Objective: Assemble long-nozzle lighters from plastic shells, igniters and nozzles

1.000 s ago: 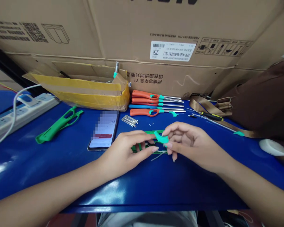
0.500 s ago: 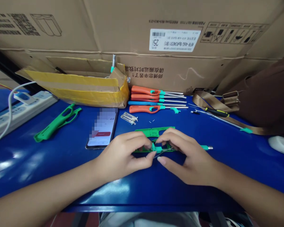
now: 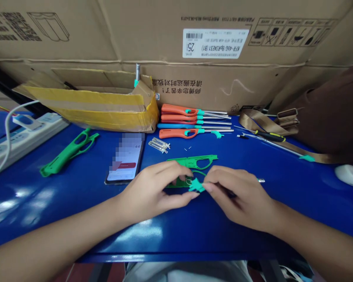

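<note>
A green plastic lighter shell [image 3: 194, 161] lies open on the blue table [image 3: 76, 203] in front of me. My left hand [image 3: 157, 190] rests on its near half, fingers curled and pressing the shell down. My right hand [image 3: 238, 194] pinches a small teal trigger piece [image 3: 196, 185] at the shell's middle. A thin metal tube tip [image 3: 261, 180] sticks out past my right hand.
Several finished orange and blue lighters [image 3: 191, 121] lie in a row at the back. A phone [image 3: 126, 158], small metal parts [image 3: 159, 144], a spare green shell [image 3: 67, 153], a yellow-taped box [image 3: 91, 105], a power strip [image 3: 23, 135], a screwdriver [image 3: 267, 137] and a brown strap [image 3: 261, 125] surround me.
My right hand brought the teal trigger piece down from above the shell to its middle. My view shifted slightly downward; both hands stayed at the shell.
</note>
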Tool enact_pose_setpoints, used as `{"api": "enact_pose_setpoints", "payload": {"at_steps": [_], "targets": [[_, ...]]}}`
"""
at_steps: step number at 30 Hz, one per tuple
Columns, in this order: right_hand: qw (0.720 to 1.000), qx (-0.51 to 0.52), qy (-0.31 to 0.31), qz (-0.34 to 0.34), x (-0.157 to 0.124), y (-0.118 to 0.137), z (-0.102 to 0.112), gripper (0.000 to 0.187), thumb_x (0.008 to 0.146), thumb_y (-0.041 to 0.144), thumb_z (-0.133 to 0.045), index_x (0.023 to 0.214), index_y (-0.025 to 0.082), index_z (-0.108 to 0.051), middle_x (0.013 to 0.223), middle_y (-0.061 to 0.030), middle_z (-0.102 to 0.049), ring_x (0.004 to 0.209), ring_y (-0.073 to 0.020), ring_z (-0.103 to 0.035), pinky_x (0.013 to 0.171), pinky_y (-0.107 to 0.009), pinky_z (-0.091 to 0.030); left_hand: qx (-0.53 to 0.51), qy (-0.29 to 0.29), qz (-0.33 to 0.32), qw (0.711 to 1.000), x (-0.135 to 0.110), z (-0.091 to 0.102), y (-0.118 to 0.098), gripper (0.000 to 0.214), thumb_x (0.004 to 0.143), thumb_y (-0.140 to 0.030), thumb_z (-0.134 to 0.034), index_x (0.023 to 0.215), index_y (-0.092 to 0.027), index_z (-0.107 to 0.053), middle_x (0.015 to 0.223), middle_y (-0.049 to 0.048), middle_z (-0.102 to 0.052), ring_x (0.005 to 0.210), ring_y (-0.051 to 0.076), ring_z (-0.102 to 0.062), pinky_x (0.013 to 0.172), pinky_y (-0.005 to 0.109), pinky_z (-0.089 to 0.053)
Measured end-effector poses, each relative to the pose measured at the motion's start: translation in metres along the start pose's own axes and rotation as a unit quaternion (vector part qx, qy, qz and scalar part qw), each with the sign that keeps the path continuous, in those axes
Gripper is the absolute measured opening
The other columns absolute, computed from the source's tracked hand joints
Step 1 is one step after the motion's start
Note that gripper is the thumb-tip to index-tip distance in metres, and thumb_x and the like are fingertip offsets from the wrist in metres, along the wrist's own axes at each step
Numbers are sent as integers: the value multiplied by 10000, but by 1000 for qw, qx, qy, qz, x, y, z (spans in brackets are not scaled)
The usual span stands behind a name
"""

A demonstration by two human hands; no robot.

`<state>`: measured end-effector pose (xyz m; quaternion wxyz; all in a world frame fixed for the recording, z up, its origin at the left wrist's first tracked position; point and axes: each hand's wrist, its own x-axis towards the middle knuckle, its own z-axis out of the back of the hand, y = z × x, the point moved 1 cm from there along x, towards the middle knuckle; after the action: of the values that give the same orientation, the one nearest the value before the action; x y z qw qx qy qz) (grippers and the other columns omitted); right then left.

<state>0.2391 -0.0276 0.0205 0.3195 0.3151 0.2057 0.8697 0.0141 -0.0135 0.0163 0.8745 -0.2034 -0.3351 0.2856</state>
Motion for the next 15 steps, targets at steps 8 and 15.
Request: {"api": "enact_pose_setpoints", "payload": {"at_steps": [8, 15], "targets": [[996, -79, 12, 31, 1, -8, 8, 105, 1009, 209, -579, 991, 186, -679, 888, -29, -719, 784, -138, -674, 699, -257, -480, -30, 2, -21, 999, 2, 1, 4, 61, 953, -145, -662, 951, -102, -706, 832, 44, -667, 746, 112, -626, 697, 197, -512], [989, -146, 35, 13, 1, -11, 9, 154, 1020, 247, -565, 975, 199, -703, 935, -24, -728, 818, -149, -689, 706, -265, -491, 45, 29, -26, 998, 1, 4, 8, 120, 969, -224, -663, 1001, -121, -716, 909, 54, -695, 844, 153, -655, 791, 260, -538]]}}
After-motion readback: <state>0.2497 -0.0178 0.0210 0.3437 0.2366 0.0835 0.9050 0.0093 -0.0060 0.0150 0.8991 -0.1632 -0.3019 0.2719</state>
